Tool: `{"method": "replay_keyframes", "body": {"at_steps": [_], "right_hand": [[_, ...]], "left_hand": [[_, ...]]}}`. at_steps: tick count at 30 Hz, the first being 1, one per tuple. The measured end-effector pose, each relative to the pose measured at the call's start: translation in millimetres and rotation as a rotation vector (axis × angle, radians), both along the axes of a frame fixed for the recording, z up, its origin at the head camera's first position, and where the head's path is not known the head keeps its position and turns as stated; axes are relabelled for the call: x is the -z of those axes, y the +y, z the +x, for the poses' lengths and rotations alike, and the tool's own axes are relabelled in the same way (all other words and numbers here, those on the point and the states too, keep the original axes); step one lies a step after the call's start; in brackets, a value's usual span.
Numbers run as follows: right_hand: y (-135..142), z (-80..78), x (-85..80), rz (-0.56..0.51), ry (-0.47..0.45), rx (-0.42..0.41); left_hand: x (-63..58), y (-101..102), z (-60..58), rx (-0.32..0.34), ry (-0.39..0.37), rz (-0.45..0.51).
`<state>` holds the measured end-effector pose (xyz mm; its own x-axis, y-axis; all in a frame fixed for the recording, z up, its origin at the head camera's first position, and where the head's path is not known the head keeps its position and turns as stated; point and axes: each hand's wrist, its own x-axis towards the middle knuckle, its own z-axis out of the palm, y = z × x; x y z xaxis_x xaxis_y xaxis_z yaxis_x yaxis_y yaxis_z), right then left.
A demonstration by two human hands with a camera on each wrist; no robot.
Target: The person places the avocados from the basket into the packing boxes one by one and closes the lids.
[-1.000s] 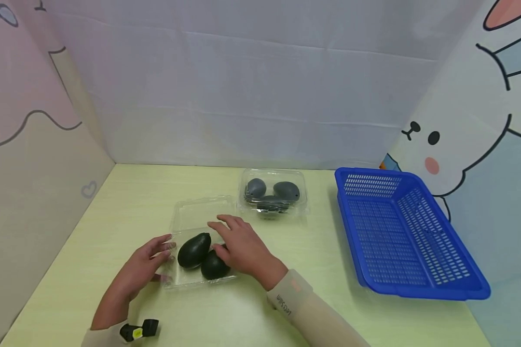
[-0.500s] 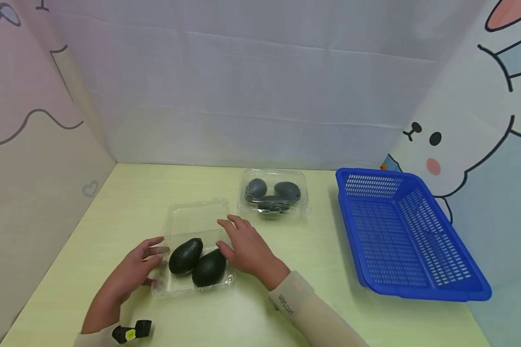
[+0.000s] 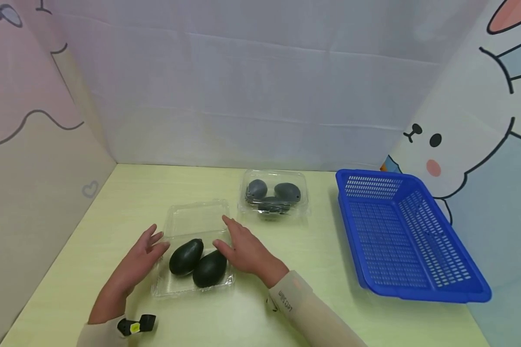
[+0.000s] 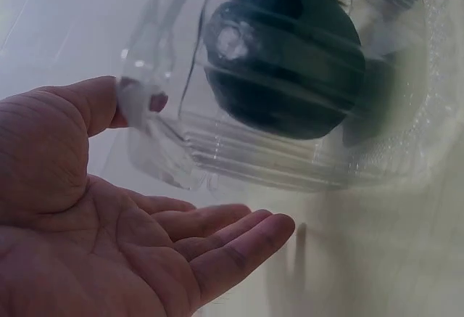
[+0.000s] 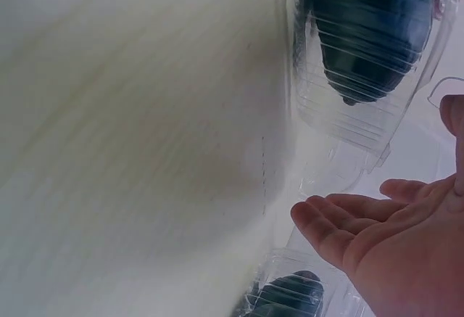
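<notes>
Two dark green avocados (image 3: pixel 186 257) lie side by side in a clear plastic clamshell box (image 3: pixel 169 289), whose lid (image 3: pixel 197 218) is folded back flat behind it. My left hand (image 3: pixel 139 260) is at the box's left side, fingers extended. In the left wrist view its thumb overlaps the box's rim; whether it touches is unclear. At the right side is my right hand (image 3: pixel 248 248), its fingers straight and its thumb over the rim near the right avocado (image 3: pixel 210 269). The right wrist view shows its palm (image 5: pixel 413 252) holding nothing.
A second clamshell box (image 3: pixel 304 193), its lid down over several avocados (image 3: pixel 287 192), stands farther back. To the right is a blue slotted plastic basket (image 3: pixel 360 260). A white cloth wall (image 3: pixel 252 96) rises behind the pale table (image 3: pixel 321 289).
The box with its two avocados has shifted left and slightly nearer. My right hand has come off the right avocado. The left hand's fingers have lifted from the box's left side.
</notes>
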<state>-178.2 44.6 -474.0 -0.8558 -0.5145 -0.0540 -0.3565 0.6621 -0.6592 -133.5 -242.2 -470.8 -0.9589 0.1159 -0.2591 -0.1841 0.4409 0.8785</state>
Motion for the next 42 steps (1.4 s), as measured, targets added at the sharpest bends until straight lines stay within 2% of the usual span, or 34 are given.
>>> {"method": "replay_keyframes", "body": {"at_steps": [7, 19, 28, 36, 42], "right_hand": [[1, 1.6, -0.3, -0.045, -0.017, -0.010], [4, 12.4, -0.7, -0.135, 0.043, -0.024], [8, 10.8, -2.0, -0.243, 0.074, 0.012], [15, 6.2, -2.8, -0.280, 0.082, 0.049], [20, 5.7, -4.3, -0.308, 0.052, 0.074]], "left_hand": [[0.3, 0, 2.1, 0.003, 0.051, 0.025], [-3.2, -3, 5.7, -0.004, 0.111, 0.019], [-2.2, -3, 3.9, 0.009, 0.176, 0.091], [-2.0, 2, 2.0, 0.014, 0.154, 0.111], [-0.3, 3, 1.8, 0.047, 0.167, 0.112]]}}
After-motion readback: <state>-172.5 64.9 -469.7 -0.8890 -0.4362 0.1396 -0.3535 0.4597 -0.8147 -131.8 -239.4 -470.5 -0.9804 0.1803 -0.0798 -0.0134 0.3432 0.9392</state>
